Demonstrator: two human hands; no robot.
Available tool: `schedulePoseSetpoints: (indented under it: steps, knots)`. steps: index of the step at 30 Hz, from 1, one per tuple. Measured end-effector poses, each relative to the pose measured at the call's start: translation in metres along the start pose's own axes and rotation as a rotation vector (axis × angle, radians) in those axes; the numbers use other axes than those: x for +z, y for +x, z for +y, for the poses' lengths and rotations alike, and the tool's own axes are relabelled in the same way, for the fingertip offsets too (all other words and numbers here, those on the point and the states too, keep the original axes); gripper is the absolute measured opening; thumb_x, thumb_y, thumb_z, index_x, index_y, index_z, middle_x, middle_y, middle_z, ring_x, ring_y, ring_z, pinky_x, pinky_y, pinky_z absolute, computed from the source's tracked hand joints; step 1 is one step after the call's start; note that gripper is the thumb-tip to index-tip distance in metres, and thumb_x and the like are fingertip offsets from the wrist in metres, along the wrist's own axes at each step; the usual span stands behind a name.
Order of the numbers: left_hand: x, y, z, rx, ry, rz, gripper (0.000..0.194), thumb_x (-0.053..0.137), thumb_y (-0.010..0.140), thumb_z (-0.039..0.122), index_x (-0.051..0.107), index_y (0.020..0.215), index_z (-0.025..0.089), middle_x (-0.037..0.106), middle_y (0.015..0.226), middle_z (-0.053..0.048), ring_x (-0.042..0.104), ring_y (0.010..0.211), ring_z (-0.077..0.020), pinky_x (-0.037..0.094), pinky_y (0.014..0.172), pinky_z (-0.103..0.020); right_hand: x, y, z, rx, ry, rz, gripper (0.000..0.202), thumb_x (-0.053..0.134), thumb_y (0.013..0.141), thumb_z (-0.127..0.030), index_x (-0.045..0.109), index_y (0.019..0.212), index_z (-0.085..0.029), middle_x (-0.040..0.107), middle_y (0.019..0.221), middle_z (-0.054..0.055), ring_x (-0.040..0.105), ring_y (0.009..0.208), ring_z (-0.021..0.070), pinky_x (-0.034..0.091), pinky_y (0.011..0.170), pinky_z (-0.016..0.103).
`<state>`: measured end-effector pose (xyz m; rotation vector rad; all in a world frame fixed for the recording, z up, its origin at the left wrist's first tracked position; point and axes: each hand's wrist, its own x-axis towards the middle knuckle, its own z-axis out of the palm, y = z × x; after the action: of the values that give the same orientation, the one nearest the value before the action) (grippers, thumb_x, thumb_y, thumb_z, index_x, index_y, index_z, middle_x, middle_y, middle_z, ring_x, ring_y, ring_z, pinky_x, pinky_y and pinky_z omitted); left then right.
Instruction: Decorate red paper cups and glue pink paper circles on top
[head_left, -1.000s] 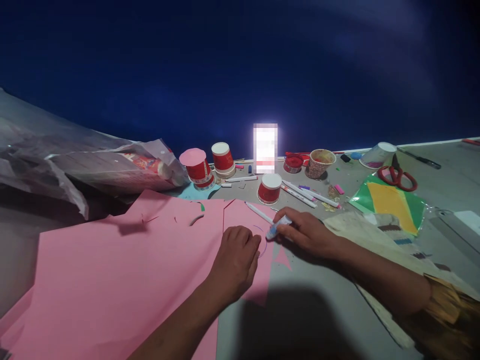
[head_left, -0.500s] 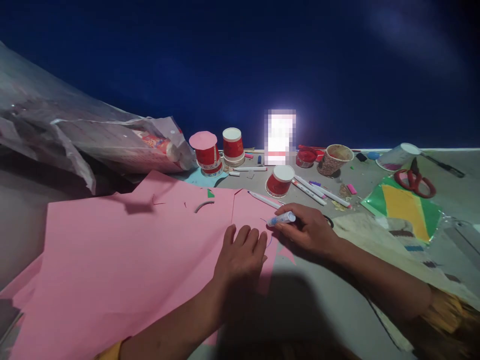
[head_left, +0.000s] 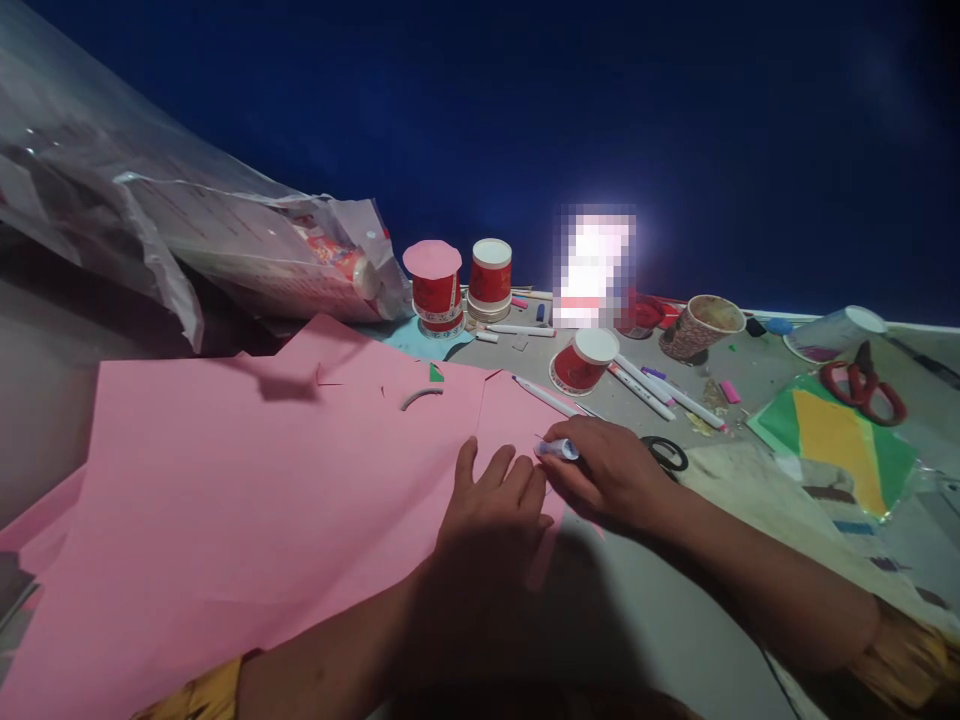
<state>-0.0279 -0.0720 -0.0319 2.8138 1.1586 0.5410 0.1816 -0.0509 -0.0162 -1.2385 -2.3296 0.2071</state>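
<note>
My right hand [head_left: 611, 470] is closed around a small white tube with blue print [head_left: 559, 450], tilted and held low over the pink paper [head_left: 247, 480]. Whether it is a glue stick or a thick marker I cannot make out. A short thin line shows on the paper beside it. Fingers apart, my left hand [head_left: 495, 505] lies flat on the same sheet, just left of the tube. Behind the right hand rests a white marker [head_left: 544, 395]. The black handle loops of scissors [head_left: 666, 455] show beyond its wrist.
Red paper cups [head_left: 585, 362] stand at the back, one topped with a pink disc [head_left: 432, 259]. Several markers [head_left: 643, 390], a brown-patterned cup [head_left: 701, 328] and red-handled scissors [head_left: 862, 388] lie to the right. A plastic bag [head_left: 247, 240] fills the back left.
The whole view has shifted slightly, so things at the back sit further right. My right hand has tipped the tube, which shows shorter now. My left fingers are spread wider.
</note>
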Motion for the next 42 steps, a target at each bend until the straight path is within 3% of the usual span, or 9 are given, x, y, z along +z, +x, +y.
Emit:
schedulePoseSetpoints:
  steps: [5, 12, 19, 24, 30, 36, 39, 42]
  knots:
    - [0.002, -0.001, 0.001, -0.021, -0.044, 0.017, 0.030, 0.067, 0.085, 0.029, 0.068, 0.112, 0.015, 0.071, 0.097, -0.009, 0.064, 0.106, -0.0336, 0.032, 0.110, -0.066, 0.000, 0.006, 0.005, -0.038, -0.012, -0.023, 0.013, 0.055, 0.103, -0.025, 0.065, 0.107, -0.017, 0.074, 0.091, 0.011, 0.067, 0.081, 0.0258, 0.049, 0.072, 0.037]
    - [-0.003, -0.001, 0.000, -0.029, -0.023, -0.048, 0.035, 0.066, 0.094, 0.031, 0.065, 0.125, 0.015, 0.073, 0.105, -0.011, 0.063, 0.114, -0.0344, 0.032, 0.114, -0.067, -0.022, 0.012, 0.005, 0.142, 0.155, 0.188, 0.008, 0.061, 0.100, -0.028, 0.067, 0.100, -0.022, 0.077, 0.089, 0.005, 0.070, 0.077, 0.0208, 0.051, 0.071, 0.032]
    - [-0.002, -0.003, 0.002, -0.040, -0.025, -0.036, 0.037, 0.071, 0.093, 0.037, 0.068, 0.122, 0.015, 0.073, 0.111, -0.013, 0.063, 0.114, -0.0356, 0.032, 0.115, -0.068, -0.007, 0.008, -0.003, 0.026, 0.114, -0.049, 0.013, 0.058, 0.103, -0.030, 0.066, 0.102, -0.019, 0.077, 0.089, 0.008, 0.069, 0.078, 0.0227, 0.051, 0.071, 0.033]
    - [0.005, -0.005, 0.000, -0.024, -0.017, -0.035, 0.045, 0.065, 0.097, 0.044, 0.066, 0.129, 0.013, 0.073, 0.111, -0.014, 0.062, 0.114, -0.0367, 0.030, 0.114, -0.070, 0.003, 0.006, 0.006, 0.039, 0.051, -0.026, 0.017, 0.055, 0.104, -0.031, 0.066, 0.105, -0.019, 0.076, 0.093, 0.011, 0.070, 0.083, 0.0254, 0.051, 0.075, 0.036]
    - [0.019, -0.005, -0.004, -0.009, -0.022, -0.011, 0.050, 0.071, 0.092, 0.049, 0.066, 0.126, 0.014, 0.071, 0.106, -0.014, 0.062, 0.112, -0.0381, 0.029, 0.112, -0.073, -0.009, 0.009, 0.012, 0.075, 0.113, 0.076, 0.012, 0.060, 0.103, -0.031, 0.066, 0.106, -0.021, 0.077, 0.093, 0.008, 0.070, 0.083, 0.0233, 0.052, 0.075, 0.034]
    - [0.014, -0.004, -0.003, -0.004, -0.018, -0.006, 0.050, 0.069, 0.094, 0.052, 0.067, 0.124, 0.012, 0.071, 0.107, -0.015, 0.062, 0.111, -0.0390, 0.030, 0.110, -0.073, 0.000, 0.009, 0.006, -0.001, 0.070, -0.047, 0.014, 0.055, 0.105, -0.029, 0.065, 0.103, -0.020, 0.076, 0.091, 0.009, 0.068, 0.081, 0.0237, 0.051, 0.075, 0.035]
    - [0.008, -0.003, -0.002, -0.016, -0.025, -0.019, 0.045, 0.070, 0.094, 0.046, 0.067, 0.123, 0.011, 0.072, 0.108, -0.015, 0.062, 0.112, -0.0377, 0.031, 0.111, -0.071, -0.002, 0.011, 0.009, -0.014, 0.051, 0.021, 0.013, 0.056, 0.104, -0.029, 0.066, 0.103, -0.020, 0.076, 0.089, 0.009, 0.068, 0.079, 0.0236, 0.050, 0.073, 0.035]
    - [0.001, -0.002, 0.000, -0.022, -0.040, -0.046, 0.041, 0.071, 0.095, 0.042, 0.065, 0.123, 0.014, 0.072, 0.107, -0.014, 0.062, 0.113, -0.0363, 0.033, 0.111, -0.069, -0.013, 0.012, 0.013, 0.043, 0.094, 0.177, 0.011, 0.059, 0.103, -0.030, 0.067, 0.104, -0.021, 0.077, 0.092, 0.008, 0.070, 0.082, 0.0234, 0.052, 0.075, 0.035]
